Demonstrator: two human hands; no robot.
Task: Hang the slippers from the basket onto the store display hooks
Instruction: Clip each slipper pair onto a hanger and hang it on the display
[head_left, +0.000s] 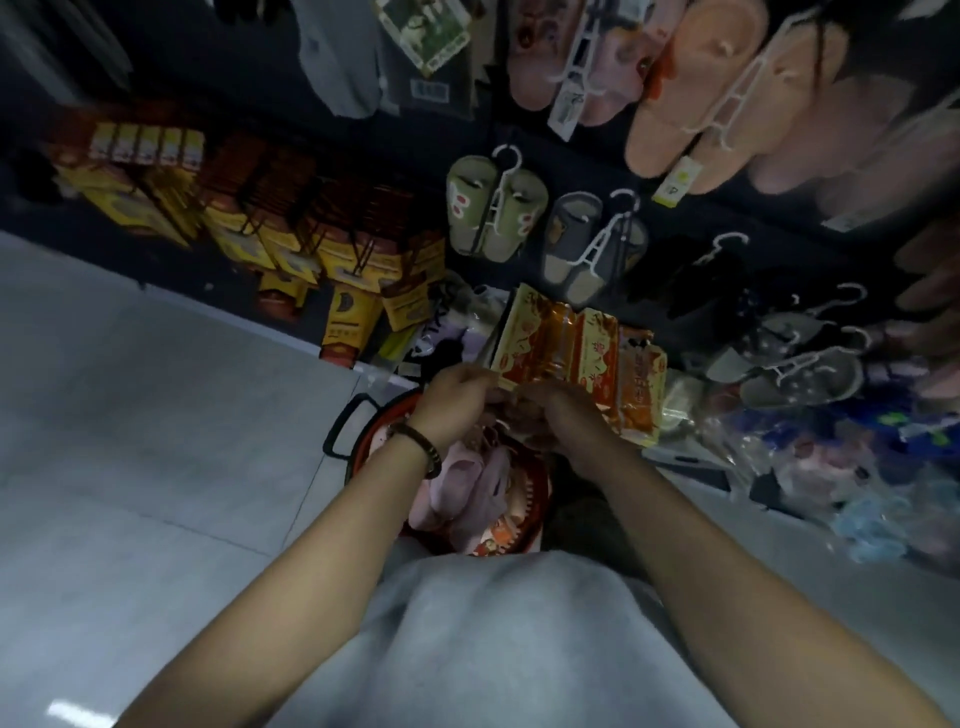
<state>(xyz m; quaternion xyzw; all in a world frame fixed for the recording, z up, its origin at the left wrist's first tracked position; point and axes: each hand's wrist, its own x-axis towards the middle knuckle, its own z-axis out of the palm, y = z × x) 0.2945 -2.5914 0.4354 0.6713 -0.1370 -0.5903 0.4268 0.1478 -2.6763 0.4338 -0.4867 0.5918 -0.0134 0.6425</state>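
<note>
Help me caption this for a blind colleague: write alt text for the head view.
The left hand and right hand hold orange-red packets above a red basket of pink slippers on the floor. Ahead, slipper pairs hang from white hangers on a dark display wall.

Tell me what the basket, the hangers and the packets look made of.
The basket looks like red moulded plastic, going by its ribbed wall. The hangers look like white plastic: thin moulded frames with hooks. The packets are probably glossy film or foil, given their sheen; blur leaves it open.
</note>
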